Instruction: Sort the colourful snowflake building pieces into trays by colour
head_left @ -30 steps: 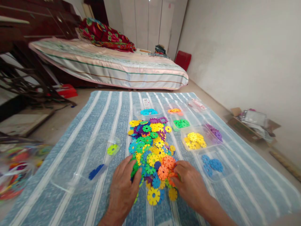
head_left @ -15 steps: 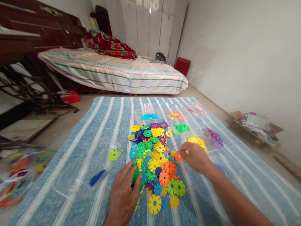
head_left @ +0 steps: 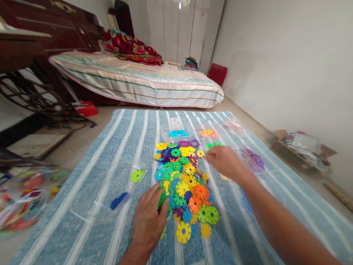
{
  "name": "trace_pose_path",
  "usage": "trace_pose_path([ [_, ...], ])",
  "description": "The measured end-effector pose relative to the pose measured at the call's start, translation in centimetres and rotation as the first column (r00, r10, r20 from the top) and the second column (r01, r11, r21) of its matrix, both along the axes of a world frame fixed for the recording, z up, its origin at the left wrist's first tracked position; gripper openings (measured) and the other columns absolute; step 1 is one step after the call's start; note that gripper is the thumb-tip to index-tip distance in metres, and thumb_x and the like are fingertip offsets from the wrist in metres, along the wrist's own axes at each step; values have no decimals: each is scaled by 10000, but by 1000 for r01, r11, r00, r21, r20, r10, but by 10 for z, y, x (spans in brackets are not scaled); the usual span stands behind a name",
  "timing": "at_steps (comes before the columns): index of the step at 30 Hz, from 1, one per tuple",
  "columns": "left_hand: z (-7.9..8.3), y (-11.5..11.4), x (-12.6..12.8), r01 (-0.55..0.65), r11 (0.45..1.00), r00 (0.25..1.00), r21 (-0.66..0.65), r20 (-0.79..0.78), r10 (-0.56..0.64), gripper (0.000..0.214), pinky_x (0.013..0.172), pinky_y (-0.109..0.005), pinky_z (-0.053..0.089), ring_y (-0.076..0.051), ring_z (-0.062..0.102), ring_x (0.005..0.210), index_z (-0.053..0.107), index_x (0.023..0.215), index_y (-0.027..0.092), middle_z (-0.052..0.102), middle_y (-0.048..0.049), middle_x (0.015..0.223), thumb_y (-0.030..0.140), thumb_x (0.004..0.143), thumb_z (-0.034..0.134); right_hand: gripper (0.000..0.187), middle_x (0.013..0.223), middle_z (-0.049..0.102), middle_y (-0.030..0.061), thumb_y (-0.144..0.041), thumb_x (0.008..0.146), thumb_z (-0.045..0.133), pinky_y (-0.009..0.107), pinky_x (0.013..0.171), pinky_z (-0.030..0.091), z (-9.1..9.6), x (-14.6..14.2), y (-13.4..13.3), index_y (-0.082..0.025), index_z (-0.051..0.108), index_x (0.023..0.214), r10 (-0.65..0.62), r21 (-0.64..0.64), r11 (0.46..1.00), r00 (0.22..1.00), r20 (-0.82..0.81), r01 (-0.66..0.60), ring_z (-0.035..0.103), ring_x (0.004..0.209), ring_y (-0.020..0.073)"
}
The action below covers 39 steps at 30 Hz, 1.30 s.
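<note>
A pile of notched plastic discs in several colours lies on the striped cloth. At its left edge my left hand curls around green notched discs, which show between thumb and fingers. My right hand is above the cloth, right of the pile's far part, with fingertips pinched. The orange disc it picked up is hidden by the fingers. Just beyond this hand are the boxes of green discs and orange discs. Its forearm crosses over the boxes on the right.
Clear boxes hold light-blue discs and purple discs. On the left, a clear box has a dark-blue stack and a lime disc. A bag of colourful pieces and a cardboard box flank the cloth. A bed stands behind.
My right hand has moved up and away from the pile's right edge, and the orange disc by its fingers is gone from that spot. My left hand stays at the green discs.
</note>
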<state>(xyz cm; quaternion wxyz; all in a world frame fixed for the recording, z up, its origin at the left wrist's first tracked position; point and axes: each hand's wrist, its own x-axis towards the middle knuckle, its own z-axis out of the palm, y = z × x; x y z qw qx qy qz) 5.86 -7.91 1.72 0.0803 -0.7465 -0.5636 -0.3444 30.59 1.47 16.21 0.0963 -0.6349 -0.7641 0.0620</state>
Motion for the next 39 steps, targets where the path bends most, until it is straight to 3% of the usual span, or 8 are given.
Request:
trace_pose_path([
  [6,0,0,0,16,1000,1000,-7,18,-16,199,903,-431,504,-254,595,1059,572,1020,176,638,-126,1138,297,888,488,258,1009,664,92,-368,852,537,281,748,404,-46,-22,-67,-173,668,960,38,-227,974,995,97,-15,602,950,222],
  [11,0,-1,0,12,999,999,-48,49,-9,220,918,-439,499,-260,597,1070,597,1014,185,648,-116,1135,315,884,478,158,1003,654,74,-287,817,578,270,792,404,-63,-23,-74,-179,643,913,29,-220,975,999,19,-24,581,978,209],
  [19,-1,-1,-1,8,999,999,-45,54,-6,220,923,-439,498,-259,600,1074,603,1013,187,651,-115,1143,314,879,483,86,756,663,5,-196,750,606,235,668,405,-71,-6,-71,-200,638,671,-16,-199,979,956,-293,-45,597,730,145],
  [22,-2,0,-1,2,1000,999,-24,34,-1,214,905,-437,506,-257,604,1058,597,1010,181,653,-118,1130,307,882,479,129,629,644,-26,-235,738,624,216,570,382,-56,-2,-51,-194,651,619,-19,-175,983,926,-377,-51,574,608,124],
  [26,-3,1,-1,2,1000,999,-12,35,-2,223,892,-440,510,-260,607,1049,595,1019,179,654,-120,1126,311,883,478,202,526,593,-32,-292,731,635,215,518,340,-17,7,15,-168,650,571,-107,-19,994,928,-356,107,535,536,114],
  [29,-1,1,-2,7,1000,999,-11,32,-6,224,888,-436,511,-260,609,1042,595,1017,178,656,-122,1121,312,882,477,272,696,672,39,-346,807,545,244,570,361,9,18,67,-129,707,787,-211,118,956,910,-358,268,579,649,158],
  [32,1,0,-3,3,1000,1000,-18,23,-3,218,886,-424,514,-254,613,1038,593,1014,190,656,-113,1122,317,883,475,324,834,699,88,-341,841,483,263,623,374,15,25,86,-119,702,930,-261,193,920,899,-351,342,603,754,190],
  [39,-3,0,-3,3,998,998,-61,63,0,224,926,-440,494,-261,600,1077,600,1026,204,648,-107,1154,325,874,488,241,623,651,-8,-363,822,547,233,560,351,-30,4,0,-205,688,706,-73,54,994,961,-269,90,577,603,143],
])
